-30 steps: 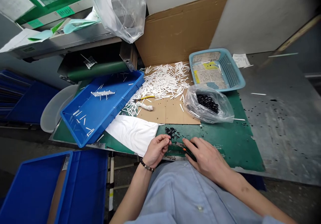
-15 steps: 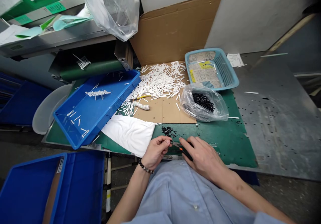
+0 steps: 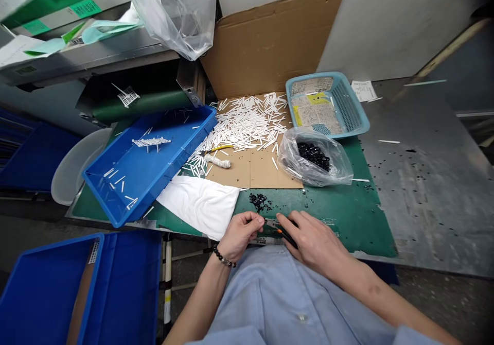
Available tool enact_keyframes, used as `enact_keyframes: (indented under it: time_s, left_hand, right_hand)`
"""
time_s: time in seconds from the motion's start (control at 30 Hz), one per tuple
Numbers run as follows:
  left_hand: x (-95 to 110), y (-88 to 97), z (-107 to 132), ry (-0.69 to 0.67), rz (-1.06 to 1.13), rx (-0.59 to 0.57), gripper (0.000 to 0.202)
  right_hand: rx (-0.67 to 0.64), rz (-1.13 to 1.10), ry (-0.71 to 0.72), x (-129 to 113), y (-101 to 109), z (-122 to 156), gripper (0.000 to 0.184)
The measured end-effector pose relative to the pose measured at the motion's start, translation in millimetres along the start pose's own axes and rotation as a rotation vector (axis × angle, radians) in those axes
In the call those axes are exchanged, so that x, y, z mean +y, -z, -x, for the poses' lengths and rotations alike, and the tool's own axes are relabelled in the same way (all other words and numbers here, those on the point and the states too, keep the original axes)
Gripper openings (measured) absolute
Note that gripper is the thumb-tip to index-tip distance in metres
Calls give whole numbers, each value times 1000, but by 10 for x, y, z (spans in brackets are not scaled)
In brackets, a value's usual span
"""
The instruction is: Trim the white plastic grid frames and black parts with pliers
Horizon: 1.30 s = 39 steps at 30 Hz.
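My left hand (image 3: pixel 240 236) is closed at the table's near edge, thumb and forefinger pinching a small black piece (image 3: pixel 264 222) that barely shows. Wrapped in my right hand (image 3: pixel 317 241) is a pair of small pliers or cutters (image 3: pixel 288 236) with black handles and an orange spot. Their tip points left, close to the left fingertips; whether it touches the piece I cannot tell. Just beyond my fingers lies a small heap of shiny black pieces (image 3: pixel 259 201). A clear plastic bag (image 3: pixel 341 174) holding many more black pieces (image 3: pixel 313 154) stands behind my right hand.
A white cloth (image 3: pixel 203 206) lies left of my hands, beside a tilted blue tray (image 3: pixel 144 190). Many white sticks (image 3: pixel 247 121) cover the cardboard, with a yellow-handled tool (image 3: pixel 223 148) among them. A light-blue basket (image 3: pixel 360 121) sits at the back right.
The tool's tip has shifted slightly beside the left fingertips. Both hands stay in nearly the same place, and the view has moved a little.
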State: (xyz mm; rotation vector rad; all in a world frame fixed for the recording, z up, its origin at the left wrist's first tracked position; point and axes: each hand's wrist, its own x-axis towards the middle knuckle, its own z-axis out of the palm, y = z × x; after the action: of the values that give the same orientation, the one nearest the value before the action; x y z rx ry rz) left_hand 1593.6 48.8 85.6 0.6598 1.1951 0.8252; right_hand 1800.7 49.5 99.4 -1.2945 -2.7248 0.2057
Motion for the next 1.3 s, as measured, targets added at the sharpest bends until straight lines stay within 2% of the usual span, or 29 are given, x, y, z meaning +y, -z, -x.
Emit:
enact_keyframes:
  time_s: [0.2, 0.33, 0.47, 0.63, 0.73, 0.83, 0.93, 1.0, 1.13, 1.3]
  left_hand:
    - [38, -2, 10, 18, -78, 15, 37]
    - [35, -6, -13, 37, -119, -11, 37]
    - [9, 28, -60, 85, 21, -30, 32]
    - [-22, 215, -94, 28, 347, -82, 18]
    - [-24, 305, -125, 20, 360, -93, 21]
    - [-62, 286, -203, 4, 114, 73, 25]
    - [-161, 195, -284, -163, -385, 312, 31]
    - [-241, 136, -314, -277, -661, 403, 27]
    - [-348, 86, -334, -361, -908, 491, 16]
    - [-357, 88, -357, -454, -969, 439, 10]
  right_hand:
    - [-73, 40, -4, -35, 70, -43, 36]
    - [-122, -6, -3, -19, 6, -17, 33]
    - [-33, -99, 13, 22, -124, 30, 40]
    - [78, -157, -43, 73, -212, 71, 42]
    - [79, -166, -55, 98, -227, 73, 42]
    - [72, -166, -36, 110, -238, 60, 42]
    - [87, -168, -25, 108, -246, 51, 42]
    - [96, -165, -33, 103, -250, 53, 41]
    - [90, -167, -46, 99, -266, 69, 41]
    - [73, -179, -45, 93, -275, 78, 41]
